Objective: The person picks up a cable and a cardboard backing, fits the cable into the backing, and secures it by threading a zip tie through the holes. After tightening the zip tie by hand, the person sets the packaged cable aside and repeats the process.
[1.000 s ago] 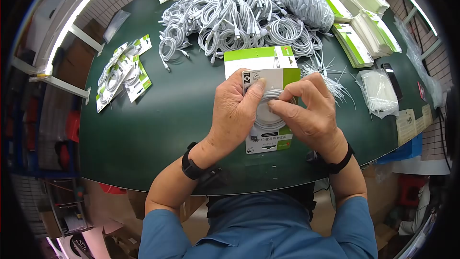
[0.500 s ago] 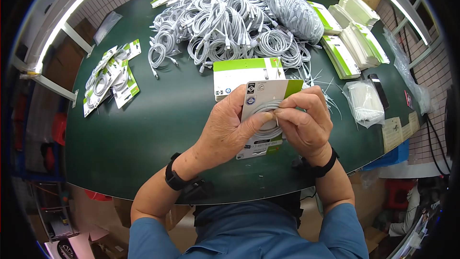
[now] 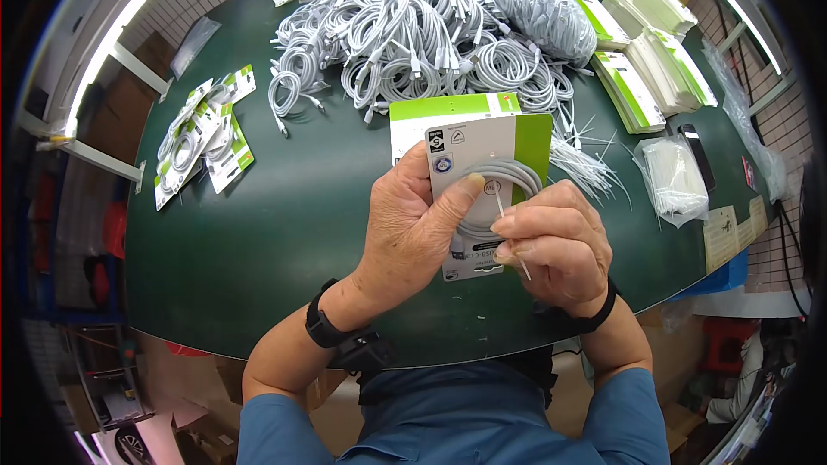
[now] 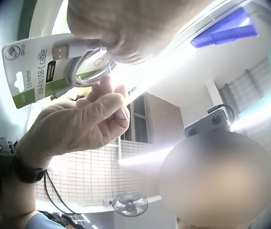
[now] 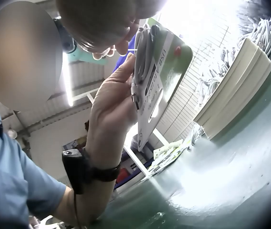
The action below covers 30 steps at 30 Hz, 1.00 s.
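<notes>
My left hand point(image 3: 398, 224) holds a white-and-green cable card point(image 3: 487, 131) upright, its thumb pressing on the front near the coil. A coiled white USB cable point(image 3: 521, 174) lies against the card face; its USB-A plug point(image 4: 61, 52) shows beside the print in the left wrist view. From the middle of the coil runs a thin white cable tie point(image 3: 500, 201). The thumb and fingers of my right hand point(image 3: 562, 245) pinch this tie, whose tail sticks out below them. In the right wrist view the left hand point(image 5: 111, 102) grips behind the card point(image 5: 173, 59).
Behind the card stands a stack of blank cards point(image 3: 409, 127). A large heap of coiled cables point(image 3: 405, 43) fills the table's far side. Carded cables point(image 3: 202, 138) lie left. Loose ties point(image 3: 590, 170), bagged ties point(image 3: 674, 181), card stacks point(image 3: 633, 90) and a phone point(image 3: 698, 155) lie right.
My right hand has drawn away from the coil's middle, down and to the right, pinching the tie, which now shows stretched out. The left hand still holds the card, now facing the head camera more squarely.
</notes>
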Each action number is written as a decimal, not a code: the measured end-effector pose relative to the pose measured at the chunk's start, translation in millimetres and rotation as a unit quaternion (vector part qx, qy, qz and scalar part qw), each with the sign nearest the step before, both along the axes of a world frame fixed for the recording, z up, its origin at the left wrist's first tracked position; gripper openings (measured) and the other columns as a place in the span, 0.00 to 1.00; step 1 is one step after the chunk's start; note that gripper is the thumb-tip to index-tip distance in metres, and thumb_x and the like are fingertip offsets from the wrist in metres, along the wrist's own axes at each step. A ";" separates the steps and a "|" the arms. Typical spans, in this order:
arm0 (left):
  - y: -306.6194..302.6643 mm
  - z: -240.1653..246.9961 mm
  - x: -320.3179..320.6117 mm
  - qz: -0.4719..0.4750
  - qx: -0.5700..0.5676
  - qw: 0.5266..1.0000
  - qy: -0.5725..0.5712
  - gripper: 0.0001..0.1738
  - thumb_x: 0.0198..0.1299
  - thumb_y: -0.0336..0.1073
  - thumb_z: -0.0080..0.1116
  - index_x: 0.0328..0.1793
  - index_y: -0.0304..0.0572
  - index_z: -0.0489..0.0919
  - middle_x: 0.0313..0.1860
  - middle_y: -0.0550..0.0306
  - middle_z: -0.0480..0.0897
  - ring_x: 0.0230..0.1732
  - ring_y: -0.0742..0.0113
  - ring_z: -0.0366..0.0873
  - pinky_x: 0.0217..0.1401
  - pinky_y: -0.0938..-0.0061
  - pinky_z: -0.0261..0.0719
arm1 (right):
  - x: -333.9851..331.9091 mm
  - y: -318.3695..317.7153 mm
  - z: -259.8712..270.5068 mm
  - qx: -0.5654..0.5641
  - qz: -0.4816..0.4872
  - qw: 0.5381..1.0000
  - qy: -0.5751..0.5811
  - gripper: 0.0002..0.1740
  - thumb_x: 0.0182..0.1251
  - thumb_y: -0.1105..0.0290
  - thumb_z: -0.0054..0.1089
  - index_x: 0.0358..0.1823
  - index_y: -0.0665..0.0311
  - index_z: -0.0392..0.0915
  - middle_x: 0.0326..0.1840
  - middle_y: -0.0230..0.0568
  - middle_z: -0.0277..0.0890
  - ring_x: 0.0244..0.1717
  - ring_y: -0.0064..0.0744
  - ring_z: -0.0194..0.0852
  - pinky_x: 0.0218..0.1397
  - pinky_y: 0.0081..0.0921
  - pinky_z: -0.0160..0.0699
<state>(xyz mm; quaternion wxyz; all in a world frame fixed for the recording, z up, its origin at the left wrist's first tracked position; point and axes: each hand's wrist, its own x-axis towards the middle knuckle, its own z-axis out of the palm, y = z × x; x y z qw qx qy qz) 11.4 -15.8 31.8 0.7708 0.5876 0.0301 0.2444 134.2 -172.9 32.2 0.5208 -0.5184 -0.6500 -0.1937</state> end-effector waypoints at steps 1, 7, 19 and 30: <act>0.0 -0.7 0.3 0.002 0.003 1.000 -0.001 0.20 0.81 0.27 0.60 0.75 0.30 0.76 0.64 0.46 0.89 0.62 0.65 0.88 0.69 0.66 0.86 | 0.7 -0.1 -1.1 -0.004 0.007 1.000 0.008 0.16 0.60 0.77 0.80 0.44 0.55 0.80 0.50 0.36 0.91 0.40 0.34 0.88 0.41 0.32 0.85; -1.7 2.1 2.0 0.014 -0.022 1.000 -0.001 0.18 0.80 0.25 0.59 0.72 0.28 0.79 0.60 0.49 0.90 0.58 0.70 0.87 0.64 0.71 0.86 | -2.1 2.5 -1.5 -0.008 0.031 0.999 0.035 0.16 0.61 0.74 0.82 0.43 0.55 0.80 0.50 0.36 0.92 0.40 0.35 0.89 0.42 0.32 0.85; -2.4 -0.4 0.4 -0.002 -0.011 1.000 0.009 0.20 0.80 0.27 0.60 0.74 0.29 0.76 0.63 0.48 0.89 0.61 0.69 0.87 0.66 0.70 0.86 | -5.5 1.2 -2.1 -0.038 0.063 0.997 0.034 0.17 0.60 0.74 0.83 0.43 0.56 0.80 0.49 0.36 0.93 0.38 0.35 0.88 0.42 0.32 0.88; -0.9 -9.3 3.3 -0.008 0.013 1.000 0.023 0.20 0.80 0.26 0.60 0.74 0.29 0.77 0.63 0.49 0.89 0.62 0.69 0.86 0.67 0.69 0.85 | -2.0 2.7 -4.0 -0.038 0.028 0.999 0.011 0.16 0.59 0.82 0.81 0.44 0.64 0.82 0.52 0.46 0.91 0.40 0.42 0.90 0.42 0.34 0.91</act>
